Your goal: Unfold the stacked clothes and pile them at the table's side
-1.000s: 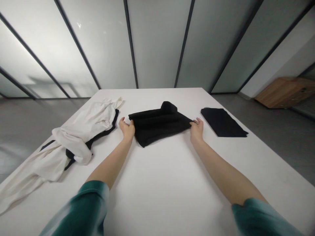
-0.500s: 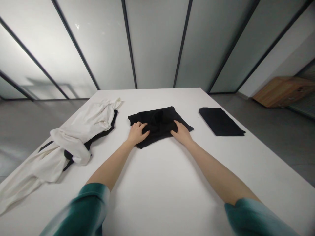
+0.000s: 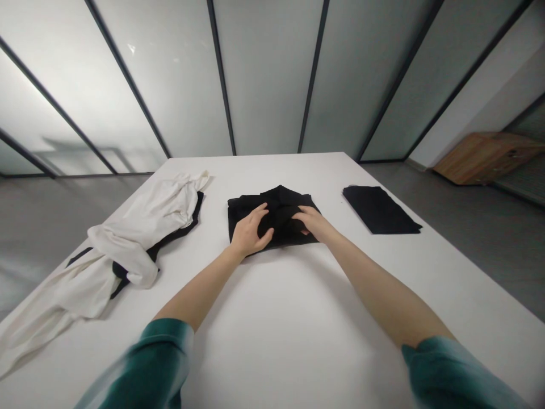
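Observation:
A folded black garment (image 3: pixel 283 199) lies in the middle of the white table, its far edge rising to a point; its exact kind cannot be made out. Over its near left part is my left hand (image 3: pixel 251 232), thumb and fingers apart, open on the cloth. My right hand (image 3: pixel 314 223) rests at the garment's right part, fingers slightly bent and apart from the thumb, with no cloth visibly pinched between them. Both hands cover some of the near side.
At the left of the white table (image 3: pixel 272 329) lies a rumpled white garment (image 3: pixel 149 210) with black cloth (image 3: pixel 179 232) under it. A flat folded black cloth (image 3: pixel 381 210) lies to the right. Frosted glass panels (image 3: pixel 268 79) stand behind the table, and a wooden cabinet (image 3: pixel 481 156) is beyond it.
The black garment has become narrower and more compact, its side corners drawn in and its far edge now peaked. My left hand has moved right over the cloth; its fingers have spread.

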A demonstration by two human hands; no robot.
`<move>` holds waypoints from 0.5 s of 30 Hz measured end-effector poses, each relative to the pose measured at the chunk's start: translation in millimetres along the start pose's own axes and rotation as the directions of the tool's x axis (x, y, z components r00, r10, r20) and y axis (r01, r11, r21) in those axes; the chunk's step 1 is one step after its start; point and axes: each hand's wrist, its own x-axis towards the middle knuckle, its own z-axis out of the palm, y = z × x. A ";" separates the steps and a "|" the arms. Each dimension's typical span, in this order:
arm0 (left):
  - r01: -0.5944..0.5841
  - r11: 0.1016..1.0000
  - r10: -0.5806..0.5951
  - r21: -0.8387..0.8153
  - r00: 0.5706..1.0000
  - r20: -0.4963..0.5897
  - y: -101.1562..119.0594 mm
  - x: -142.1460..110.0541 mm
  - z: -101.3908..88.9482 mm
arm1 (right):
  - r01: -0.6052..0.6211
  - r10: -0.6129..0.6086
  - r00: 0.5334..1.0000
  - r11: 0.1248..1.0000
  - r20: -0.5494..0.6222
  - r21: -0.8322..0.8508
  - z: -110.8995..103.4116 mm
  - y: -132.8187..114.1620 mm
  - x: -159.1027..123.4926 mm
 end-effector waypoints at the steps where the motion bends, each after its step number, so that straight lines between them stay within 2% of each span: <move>1: -0.044 0.999 0.044 0.029 0.999 0.009 6.0 -0.5 1.8 | -0.002 -0.002 0.999 0.995 0.044 0.102 6.1 -8.7 -1.3; 3: -0.030 0.995 0.033 0.092 0.999 -0.033 11.4 -0.3 2.9 | 0.005 -0.044 0.989 0.965 0.143 0.261 18.8 -26.1 -4.8; 5: 0.101 0.989 -0.086 0.106 0.987 -0.138 8.6 2.0 1.0 | 0.005 -0.103 0.961 0.933 0.255 0.360 28.0 -41.2 -8.0; 8: 0.302 0.952 -0.303 -0.042 0.920 -0.250 -5.1 9.7 -3.4 | 0.055 -0.189 0.922 0.928 0.338 0.369 26.3 -51.5 -6.9; 9: 0.332 0.932 -0.359 -0.144 0.895 -0.263 -10.8 12.9 -4.1 | 0.096 -0.210 0.925 0.935 0.316 0.341 21.3 -50.0 -4.3; 11: 0.324 0.859 -0.444 -0.396 0.856 -0.264 -22.6 18.5 -3.5 | 0.183 -0.234 0.952 0.951 0.195 0.249 6.5 -38.3 3.0; 14: 0.258 0.655 -0.554 -0.710 0.803 -0.220 -40.1 22.6 0.1 | 0.268 -0.268 0.963 0.963 -0.038 0.007 -19.7 -2.4 11.3; 15: 0.251 0.591 -0.591 -0.767 0.782 -0.199 -45.8 22.5 1.1 | 0.275 -0.285 0.956 0.953 -0.071 -0.126 -27.3 12.0 11.3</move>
